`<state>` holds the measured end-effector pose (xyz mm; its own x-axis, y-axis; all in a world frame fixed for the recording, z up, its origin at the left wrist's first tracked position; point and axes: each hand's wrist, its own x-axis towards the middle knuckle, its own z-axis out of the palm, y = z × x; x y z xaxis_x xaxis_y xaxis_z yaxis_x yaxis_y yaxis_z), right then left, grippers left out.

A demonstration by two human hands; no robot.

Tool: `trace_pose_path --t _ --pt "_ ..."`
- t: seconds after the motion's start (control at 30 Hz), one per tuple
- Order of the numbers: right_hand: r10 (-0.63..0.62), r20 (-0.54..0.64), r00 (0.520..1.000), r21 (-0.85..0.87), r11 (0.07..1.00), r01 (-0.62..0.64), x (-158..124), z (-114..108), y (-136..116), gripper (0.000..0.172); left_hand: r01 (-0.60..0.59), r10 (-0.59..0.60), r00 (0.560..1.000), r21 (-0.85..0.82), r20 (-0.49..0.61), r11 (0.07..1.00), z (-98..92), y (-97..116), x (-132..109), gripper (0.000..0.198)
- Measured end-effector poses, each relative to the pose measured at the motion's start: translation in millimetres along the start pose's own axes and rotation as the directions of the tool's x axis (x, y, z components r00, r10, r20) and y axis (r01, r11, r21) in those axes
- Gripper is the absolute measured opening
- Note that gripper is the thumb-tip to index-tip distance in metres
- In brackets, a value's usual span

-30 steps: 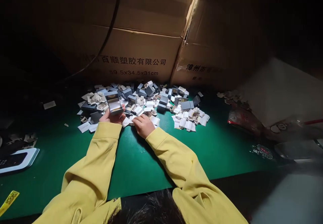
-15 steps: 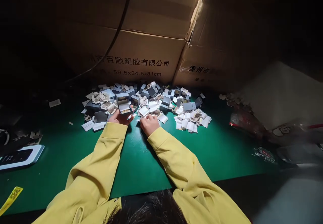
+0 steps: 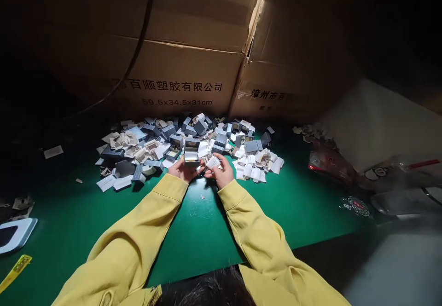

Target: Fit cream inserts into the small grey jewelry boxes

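Single head-worn view, high behind the left hand, facing forward-down over green felt worktop; brown cardboard cartons beyond.

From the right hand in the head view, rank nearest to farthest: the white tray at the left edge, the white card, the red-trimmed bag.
1. White card: in the right hand.
2. Red-trimmed bag: to its right, on the green mat.
3. White tray: at the far left edge.

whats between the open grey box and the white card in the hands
Nothing: in the head view the open grey box in the left hand sits beside the right hand's white card.
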<state>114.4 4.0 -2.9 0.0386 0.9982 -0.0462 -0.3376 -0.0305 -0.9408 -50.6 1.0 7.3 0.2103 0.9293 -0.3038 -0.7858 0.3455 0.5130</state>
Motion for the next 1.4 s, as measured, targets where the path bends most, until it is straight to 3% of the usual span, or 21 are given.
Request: trace_pose_path --t 0.1,0.23,0.4,0.57,0.7,0.83,1.0,1.17,1.27,1.4 --pt "0.001 0.000 1.000 -0.052 0.999 -0.001 5.8 -4.9 0.8 0.035 0.057 -0.057 0.998 0.015 -0.001 0.998 -3.4 1.8 6.2 0.028" --pt "0.007 -0.048 0.999 -0.106 0.994 -0.012 19.3 -17.4 1.4 0.041 0.099 -0.098 0.995 0.035 -0.004 0.995 -2.6 1.9 4.3 0.025" --pt "-0.199 -0.138 0.970 -0.195 0.966 0.170 17.2 -18.2 -10.9 0.044 0.145 -0.147 0.989 0.087 0.009 0.986 6.5 -0.4 -1.6 0.029" --pt "-0.375 -0.066 0.925 -0.330 0.883 0.334 7.0 -14.9 -31.0 0.038 0.220 -0.225 0.974 0.197 0.004 0.955 7.1 -5.7 -4.8 0.028" --pt "-0.557 -0.003 0.831 -0.488 0.726 0.485 2.9 -16.7 -40.2 0.030 0.192 -0.191 0.981 0.244 -0.027 0.950 5.1 -9.6 -6.9 0.032" --pt "-0.609 0.121 0.784 -0.611 0.577 0.542 0.1 -17.6 -39.8 0.024 0.169 -0.175 0.985 0.289 -0.006 0.942 8.3 -13.0 -12.1 0.054" --pt "-0.677 0.259 0.689 -0.635 0.418 0.650 0.3 -17.7 -35.9 0.023 0.089 -0.127 0.987 0.328 0.096 0.941 10.1 -18.4 -20.1 0.051" --pt "-0.663 0.312 0.681 -0.664 0.360 0.655 2.1 -18.6 -35.0 0.025 0.088 -0.137 0.984 0.360 0.112 0.929 10.6 -19.6 -22.2 0.054" --pt "-0.679 0.309 0.666 -0.643 0.367 0.672 2.4 -19.1 -33.4 0.024 0.086 -0.136 0.984 0.366 0.114 0.927 11.8 -19.0 -22.5 0.052" --pt "-0.665 0.298 0.684 -0.640 0.393 0.661 3.7 -20.1 -29.0 0.023 0.101 -0.148 0.984 0.366 0.102 0.925 12.3 -18.8 -23.6 0.040"
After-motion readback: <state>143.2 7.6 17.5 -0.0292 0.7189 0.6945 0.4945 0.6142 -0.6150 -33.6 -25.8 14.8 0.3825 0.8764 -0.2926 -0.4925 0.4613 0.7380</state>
